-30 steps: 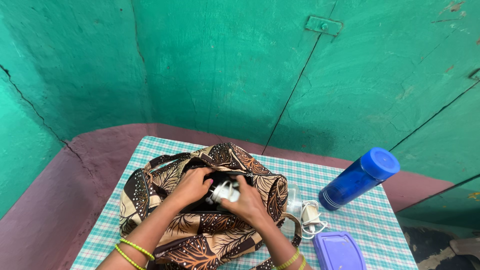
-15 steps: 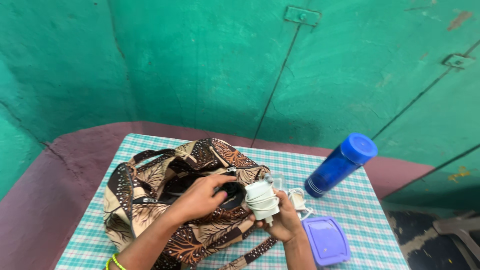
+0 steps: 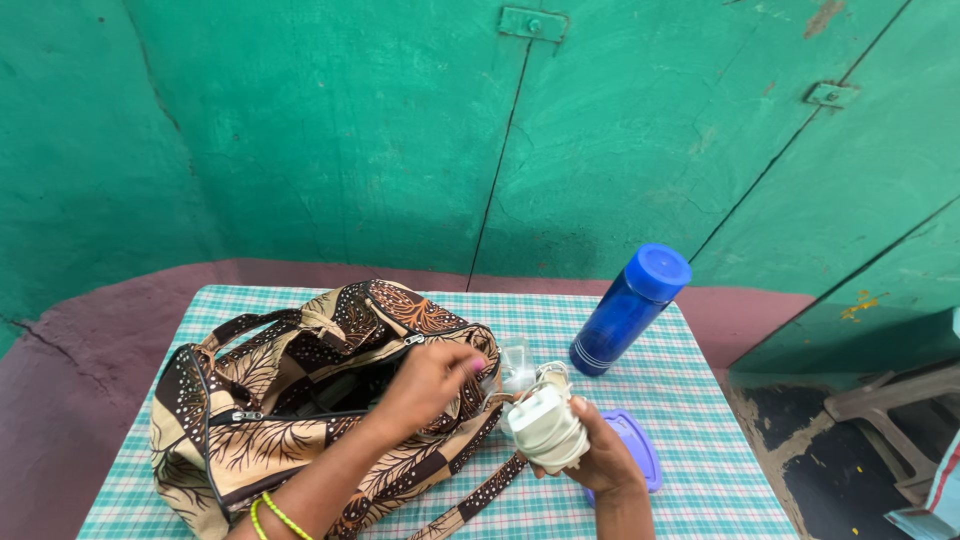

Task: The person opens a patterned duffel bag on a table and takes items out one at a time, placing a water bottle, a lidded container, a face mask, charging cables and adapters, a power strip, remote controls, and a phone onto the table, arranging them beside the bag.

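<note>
**White charger lifted clear of the patterned bag**

The right hand (image 3: 600,455) is closed around a white charger with its cord wound round it (image 3: 548,428), holding it just above the table, beside the right-hand end of the bag. The left hand (image 3: 428,385) rests with fingers curled loosely on the open mouth of the brown patterned duffel bag (image 3: 290,410), gripping or steadying the fabric near the zip; whether it pinches the cloth or only presses on it cannot be told.

The bag lies across the left and middle of the table with the checked green cloth (image 3: 700,400), its strap trailing toward the near edge. Under the right hand, close to the near right corner, sits a lilac lidded box (image 3: 640,450), partly hidden by the wrist. A small clear object (image 3: 517,362) stands just beyond the charger, too blurred to name. A blue bottle with a blue cap (image 3: 628,308) stands near the far right edge, well apart from the bag.

Judging by this, the step in hand is moving the charger between bag and table. The next move calls for a firm hold on the wound cord so that it does not unravel, and for keeping the bag's mouth held open.
</note>
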